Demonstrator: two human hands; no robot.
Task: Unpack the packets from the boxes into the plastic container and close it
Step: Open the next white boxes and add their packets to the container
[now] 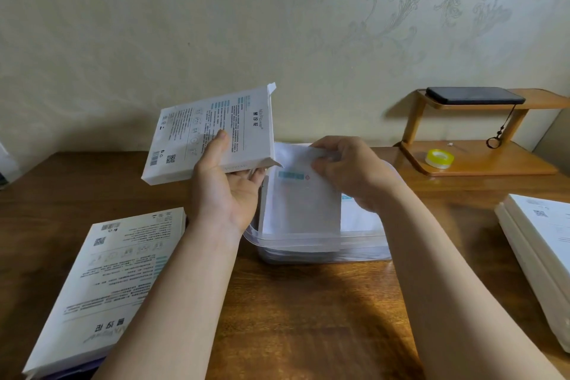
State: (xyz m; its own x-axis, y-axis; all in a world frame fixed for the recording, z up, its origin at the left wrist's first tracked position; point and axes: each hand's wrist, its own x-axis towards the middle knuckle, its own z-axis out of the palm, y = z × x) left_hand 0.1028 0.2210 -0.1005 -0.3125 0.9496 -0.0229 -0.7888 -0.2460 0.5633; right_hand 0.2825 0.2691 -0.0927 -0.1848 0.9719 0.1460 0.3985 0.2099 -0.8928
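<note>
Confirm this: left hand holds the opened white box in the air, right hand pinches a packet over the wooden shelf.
Wrong place. In the head view the right hand pinches the packet over the plastic container, not the wooden shelf, which stands farther right. The left hand does hold the opened white box in the air.

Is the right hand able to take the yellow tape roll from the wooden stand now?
Likely not yet: the right hand pinches a packet over the plastic container. Nothing stands between it and the tape roll, so after releasing the packet it probably could.
</note>
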